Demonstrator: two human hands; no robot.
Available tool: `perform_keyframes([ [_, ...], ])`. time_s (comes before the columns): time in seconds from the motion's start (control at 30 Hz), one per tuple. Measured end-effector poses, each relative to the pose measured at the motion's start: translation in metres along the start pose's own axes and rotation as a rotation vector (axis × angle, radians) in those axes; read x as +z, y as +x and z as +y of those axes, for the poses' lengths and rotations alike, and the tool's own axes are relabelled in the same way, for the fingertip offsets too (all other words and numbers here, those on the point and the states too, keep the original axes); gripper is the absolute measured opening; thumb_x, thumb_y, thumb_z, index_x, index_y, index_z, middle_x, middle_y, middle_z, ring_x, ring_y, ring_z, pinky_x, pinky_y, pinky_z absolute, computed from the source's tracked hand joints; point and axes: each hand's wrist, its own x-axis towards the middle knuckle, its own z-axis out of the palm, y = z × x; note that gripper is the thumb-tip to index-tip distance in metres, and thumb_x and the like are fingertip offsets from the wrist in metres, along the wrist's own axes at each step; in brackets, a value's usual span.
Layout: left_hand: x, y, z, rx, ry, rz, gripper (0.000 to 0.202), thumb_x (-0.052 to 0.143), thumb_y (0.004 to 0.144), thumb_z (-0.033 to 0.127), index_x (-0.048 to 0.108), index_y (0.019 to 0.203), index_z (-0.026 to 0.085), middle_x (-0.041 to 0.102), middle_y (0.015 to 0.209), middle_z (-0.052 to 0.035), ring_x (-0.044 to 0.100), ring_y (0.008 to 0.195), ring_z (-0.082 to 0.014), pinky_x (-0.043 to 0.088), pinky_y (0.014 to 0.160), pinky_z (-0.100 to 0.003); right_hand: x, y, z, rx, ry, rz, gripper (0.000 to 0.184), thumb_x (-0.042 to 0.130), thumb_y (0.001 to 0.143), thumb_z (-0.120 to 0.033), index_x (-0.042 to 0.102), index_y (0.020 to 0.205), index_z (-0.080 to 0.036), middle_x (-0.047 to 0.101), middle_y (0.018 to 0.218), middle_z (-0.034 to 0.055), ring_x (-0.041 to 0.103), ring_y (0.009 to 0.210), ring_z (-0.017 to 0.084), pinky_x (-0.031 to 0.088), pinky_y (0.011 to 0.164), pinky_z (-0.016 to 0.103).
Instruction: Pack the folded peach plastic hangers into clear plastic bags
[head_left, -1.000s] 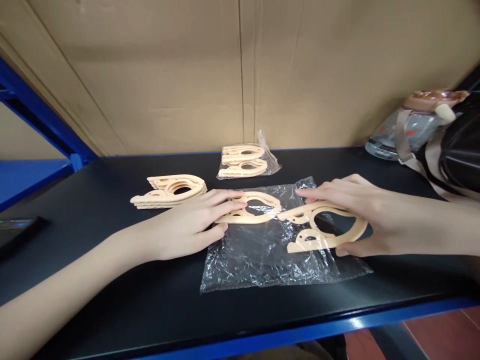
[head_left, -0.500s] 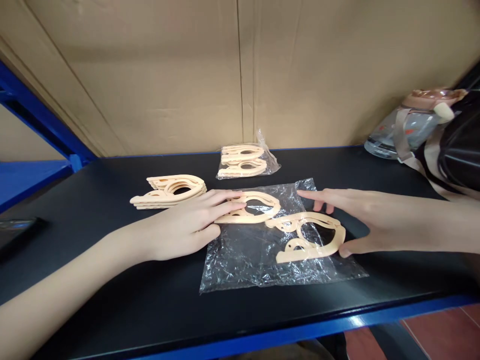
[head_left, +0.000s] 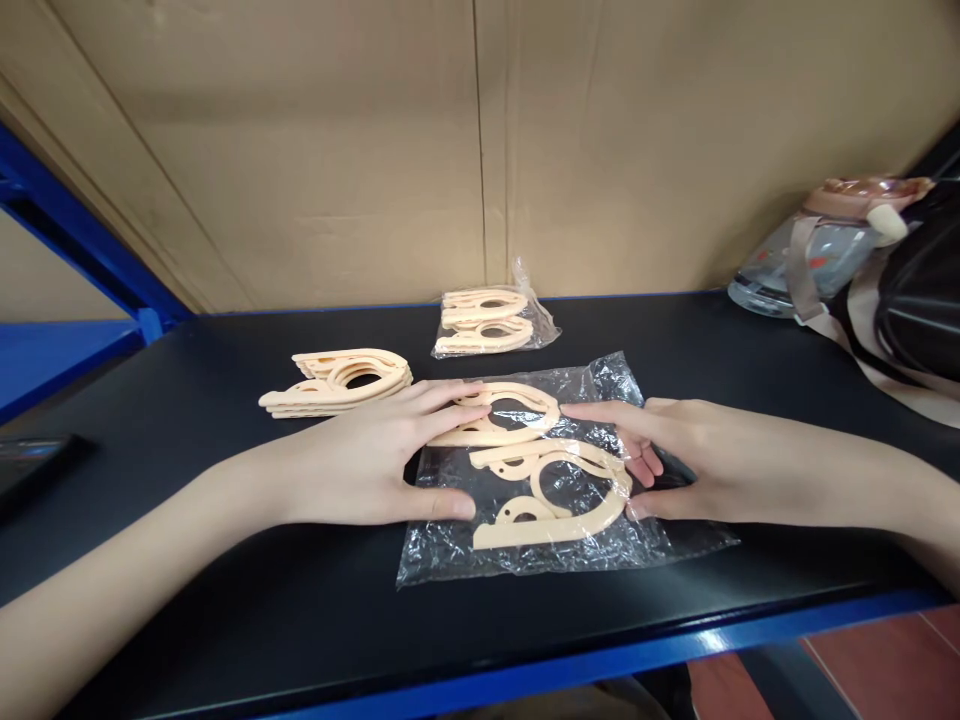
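A peach folding hanger (head_left: 517,470) lies unfolded on a clear plastic bag (head_left: 525,540) on the black shelf top (head_left: 225,560). My left hand (head_left: 375,455) lies flat with fingers stretched over the hanger's far half, the thumb on the bag's left edge. My right hand (head_left: 675,455) is open too, its fingertips against the right side of the hanger's near half, which is swung in close beside the far half.
A loose stack of the same hangers (head_left: 337,380) lies at the left. A bagged pack of hangers (head_left: 487,322) sits at the back by the cardboard wall. A water bottle (head_left: 817,250) and a dark bag (head_left: 922,300) are at the right. A dark phone (head_left: 37,460) lies far left.
My right hand has pushed the hanger's near half leftward and inward, folding it toward the half under my left hand. The left thumb has spread out onto the bag.
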Motion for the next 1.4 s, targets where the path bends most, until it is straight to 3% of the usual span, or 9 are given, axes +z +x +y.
perform_keyframes([
  [0.1,0.000,-0.001,0.005,-0.009,-0.006,-0.019,0.099,0.056,0.071,0.081,0.032,0.151,0.026,0.015,0.163,-0.0056,0.019,0.147,-0.0348,0.025,0.117,-0.054,-0.003,-0.001,0.004,-0.012,-0.030,0.053,0.080,0.063,0.084,-0.047,0.022,0.152,-0.041,0.065,0.089,-0.0017,0.063,0.077,0.018,0.049,0.065,0.029],
  [0.27,0.005,-0.002,0.013,-0.019,-0.013,0.001,0.111,0.059,0.062,0.085,0.031,0.152,0.024,0.012,0.162,-0.0088,0.013,0.146,-0.0408,0.024,0.115,-0.059,-0.003,0.002,0.006,-0.076,0.036,0.071,0.079,0.063,0.084,-0.044,0.023,0.152,-0.040,0.066,0.088,-0.0020,0.064,0.076,0.017,0.050,0.066,0.028],
  [0.5,0.013,-0.007,0.018,-0.018,0.022,0.065,0.101,0.057,0.072,0.079,0.028,0.153,0.026,0.014,0.162,-0.0066,0.014,0.147,-0.0386,0.024,0.116,-0.056,0.001,0.005,0.001,-0.134,0.167,-0.050,0.075,0.059,0.089,-0.038,0.019,0.152,-0.041,0.068,0.087,-0.0047,0.066,0.078,0.015,0.052,0.072,0.029],
  [0.6,0.013,-0.007,0.016,-0.001,0.018,0.082,0.103,0.058,0.070,0.080,0.028,0.153,0.026,0.014,0.162,-0.0066,0.014,0.146,-0.0396,0.025,0.116,-0.057,0.000,0.005,0.001,-0.144,0.188,-0.031,0.073,0.060,0.088,-0.037,0.023,0.152,-0.039,0.070,0.088,-0.0045,0.066,0.079,0.015,0.052,0.075,0.028],
  [0.8,0.010,-0.006,0.006,0.014,-0.020,-0.006,0.098,0.054,0.074,0.079,0.023,0.154,0.029,0.008,0.163,-0.0063,0.011,0.148,-0.0375,0.023,0.116,-0.057,-0.005,0.003,0.001,-0.178,0.227,0.028,0.077,0.066,0.084,-0.032,0.027,0.151,-0.035,0.073,0.098,-0.0020,0.068,0.087,0.015,0.052,0.081,0.028],
  [1.2,0.013,-0.008,0.003,0.070,-0.024,0.052,0.091,0.057,0.079,0.071,0.025,0.153,0.030,0.012,0.162,-0.0044,0.014,0.147,-0.0355,0.028,0.116,-0.053,-0.008,0.004,-0.003,-0.198,0.254,-0.035,0.076,0.068,0.082,-0.032,0.032,0.149,-0.037,0.072,0.110,-0.0013,0.069,0.096,0.019,0.053,0.084,0.033],
  [1.4,0.014,-0.008,0.009,0.035,0.016,0.063,0.092,0.055,0.078,0.075,0.028,0.152,0.028,0.014,0.162,-0.0052,0.015,0.147,-0.0346,0.026,0.116,-0.053,-0.010,0.003,-0.002,-0.222,0.270,-0.075,0.076,0.067,0.084,-0.030,0.030,0.150,-0.037,0.071,0.116,-0.0011,0.068,0.099,0.018,0.052,0.086,0.031],
])
